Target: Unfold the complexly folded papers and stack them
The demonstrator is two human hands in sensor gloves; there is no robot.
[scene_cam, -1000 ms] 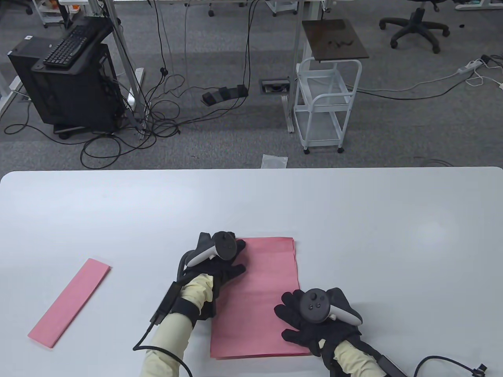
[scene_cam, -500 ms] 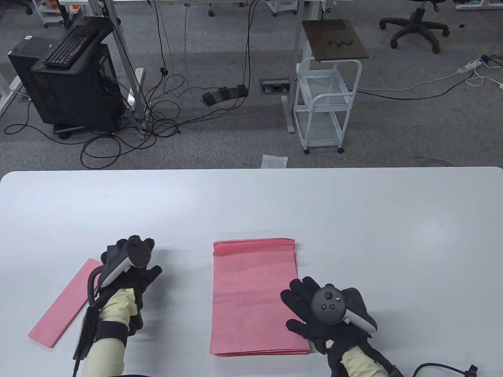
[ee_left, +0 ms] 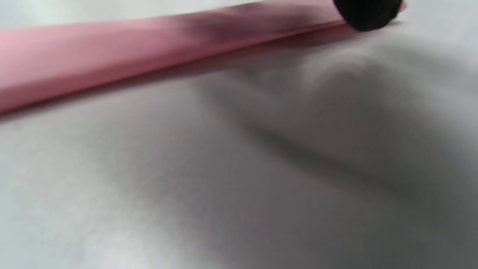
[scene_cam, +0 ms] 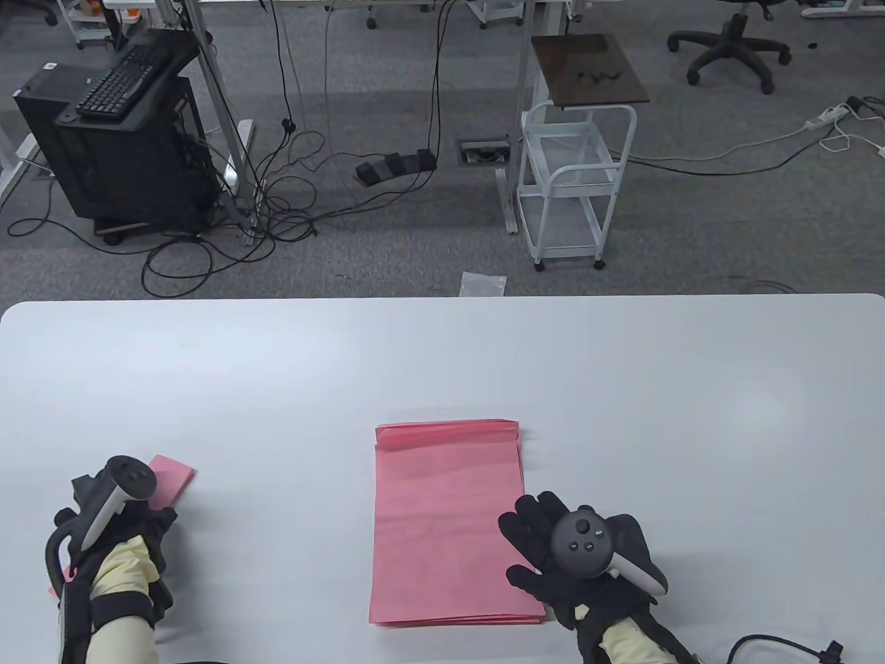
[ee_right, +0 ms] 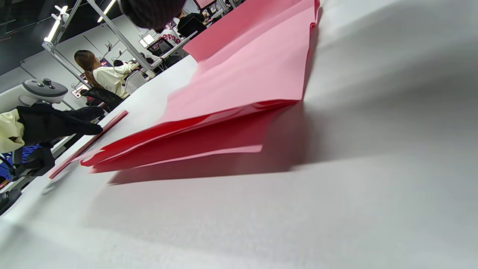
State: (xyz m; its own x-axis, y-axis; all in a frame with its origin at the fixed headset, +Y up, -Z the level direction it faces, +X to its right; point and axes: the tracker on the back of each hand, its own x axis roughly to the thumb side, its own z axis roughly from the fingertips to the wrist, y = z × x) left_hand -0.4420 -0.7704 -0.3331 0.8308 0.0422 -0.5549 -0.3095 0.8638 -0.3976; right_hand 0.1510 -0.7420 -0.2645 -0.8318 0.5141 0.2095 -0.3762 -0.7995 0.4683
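Lying flat on the white table [scene_cam: 442, 360], the stack of unfolded pink sheets [scene_cam: 446, 526] serves as the landmark, its near corner lifting slightly in the right wrist view, where several layers fan apart. At the stack's right edge the right hand [scene_cam: 567, 553] rests with fingers spread and relaxed, their tips on the paper, gripping nothing. Well to the left of the stack, the folded pink strip [scene_cam: 169, 477] lies on the table, mostly hidden under the left hand [scene_cam: 114, 526], which sits over the strip's middle; only the far end of the strip and a sliver near the wrist show. In the left wrist view one dark fingertip [ee_left: 368, 15] touches the strip's end, but whether the left hand's fingers pinch the strip or merely rest on it cannot be told from these views
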